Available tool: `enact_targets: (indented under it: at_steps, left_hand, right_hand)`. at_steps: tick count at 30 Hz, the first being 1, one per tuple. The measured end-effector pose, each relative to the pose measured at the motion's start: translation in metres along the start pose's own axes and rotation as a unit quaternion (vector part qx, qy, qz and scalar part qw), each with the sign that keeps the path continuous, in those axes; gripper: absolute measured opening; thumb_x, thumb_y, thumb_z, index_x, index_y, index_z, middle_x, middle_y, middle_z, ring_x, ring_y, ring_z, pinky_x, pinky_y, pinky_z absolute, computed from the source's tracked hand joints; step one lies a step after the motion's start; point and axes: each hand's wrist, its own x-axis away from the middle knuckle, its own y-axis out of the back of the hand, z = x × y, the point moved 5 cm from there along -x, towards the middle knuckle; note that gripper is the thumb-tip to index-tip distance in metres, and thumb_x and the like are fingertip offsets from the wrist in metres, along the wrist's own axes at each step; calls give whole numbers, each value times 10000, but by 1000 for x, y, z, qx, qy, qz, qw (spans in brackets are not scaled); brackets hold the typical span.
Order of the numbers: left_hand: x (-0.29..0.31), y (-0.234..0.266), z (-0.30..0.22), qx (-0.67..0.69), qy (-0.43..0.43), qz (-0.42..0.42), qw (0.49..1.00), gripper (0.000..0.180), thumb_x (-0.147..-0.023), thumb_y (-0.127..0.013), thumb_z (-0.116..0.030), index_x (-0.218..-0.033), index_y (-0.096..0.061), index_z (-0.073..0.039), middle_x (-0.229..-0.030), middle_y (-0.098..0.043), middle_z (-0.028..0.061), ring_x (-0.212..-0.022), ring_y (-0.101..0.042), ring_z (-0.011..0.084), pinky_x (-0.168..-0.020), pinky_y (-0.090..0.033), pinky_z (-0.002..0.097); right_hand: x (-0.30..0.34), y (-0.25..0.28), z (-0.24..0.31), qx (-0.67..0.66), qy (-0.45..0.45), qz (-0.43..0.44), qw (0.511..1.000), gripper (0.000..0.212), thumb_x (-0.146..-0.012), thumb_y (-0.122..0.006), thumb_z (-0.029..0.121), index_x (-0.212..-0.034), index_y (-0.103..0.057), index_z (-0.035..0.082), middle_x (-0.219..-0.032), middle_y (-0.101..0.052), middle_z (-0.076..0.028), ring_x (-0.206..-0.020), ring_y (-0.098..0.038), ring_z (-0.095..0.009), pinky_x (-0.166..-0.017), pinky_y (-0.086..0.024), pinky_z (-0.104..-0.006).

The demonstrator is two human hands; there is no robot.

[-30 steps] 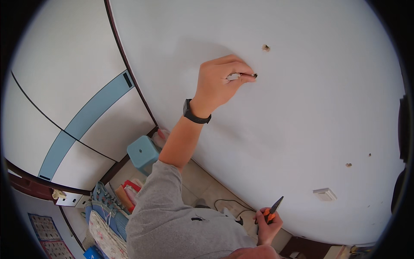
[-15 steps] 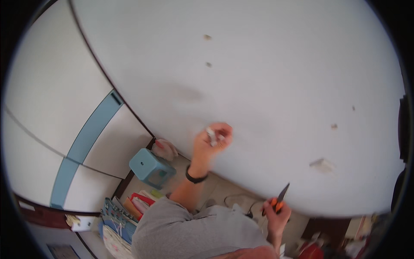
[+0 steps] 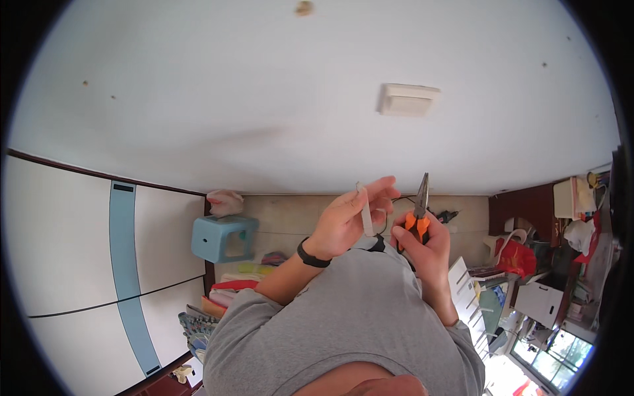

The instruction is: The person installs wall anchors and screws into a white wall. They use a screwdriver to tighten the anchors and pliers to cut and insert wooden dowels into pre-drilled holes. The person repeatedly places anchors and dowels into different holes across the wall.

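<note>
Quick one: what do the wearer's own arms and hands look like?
Both hands are ungloved: left hand, right hand. Left wrist wears a black band; none seen on the right wrist. Forearms bare below short, plain grey sleeves, left sleeve and right sleeve. No rings or markings that I can make out.

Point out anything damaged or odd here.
The white wall looks damaged: a blurred, brownish hole-like patch shows at the view's top edge, and small dark spots mark it at far left and right. They look odd against the otherwise plain surface.
</note>
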Motion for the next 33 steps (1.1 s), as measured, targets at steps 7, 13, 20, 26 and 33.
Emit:
enact_targets:
  at_steps: [7, 13, 20, 26, 33]
  left_hand:
    - [-61, -82, 62, 22, 35, 33, 999, 667, -1133, -437, -446, -1645, -331, -32, -1551, -517, 134, -1443, -467, 275, -1190, -370, 433]
    - [-83, -99, 108, -67, 40, -31, 996, 431, -1127, -532, -293, -1449, -558, -9, -1309, -653, 112, -1222, -596, 213, -1070, -466, 375]
    - [-94, -111, 106, -48, 30, -29, 998, 218, -1125, -536, -230, -1066, -629, -42, -979, -629, 44, -815, -611, 147, -734, -492, 297]
    - [-84, -118, 107, 126, 160, 57, 977, 202, -1123, -506, -230, -1073, -570, -46, -854, -500, 0, -605, -382, 63, -511, -358, 241]
    - [-68, -126, 111, 158, 281, 71, 944, 206, -1125, -492, -227, -1077, -573, -44, -786, -479, -29, -521, -295, 14, -422, -248, 183]
  right_hand:
    - [-1, 86, 7, 69, 39, -25, 997, 189, -848, -826, 7, -984, -695, 17, -817, -667, 40, -689, -535, -19, -605, -433, -197]
    - [11, 147, -3, 26, 72, -123, 989, 209, -832, -854, 38, -968, -697, 14, -793, -646, 42, -678, -514, -23, -599, -419, -205]
    - [18, 183, -14, -71, 53, -122, 989, 109, -918, -763, 24, -1000, -695, 1, -804, -677, 4, -676, -598, -49, -602, -452, -217]
    - [26, 187, 0, -79, 77, -114, 987, 110, -919, -746, -1, -1011, -685, -14, -816, -674, -10, -702, -623, -64, -620, -470, -219]
    - [11, 178, 13, -75, 130, -104, 983, 136, -898, -760, -27, -1004, -675, -14, -868, -705, -36, -756, -626, -66, -663, -499, -224]
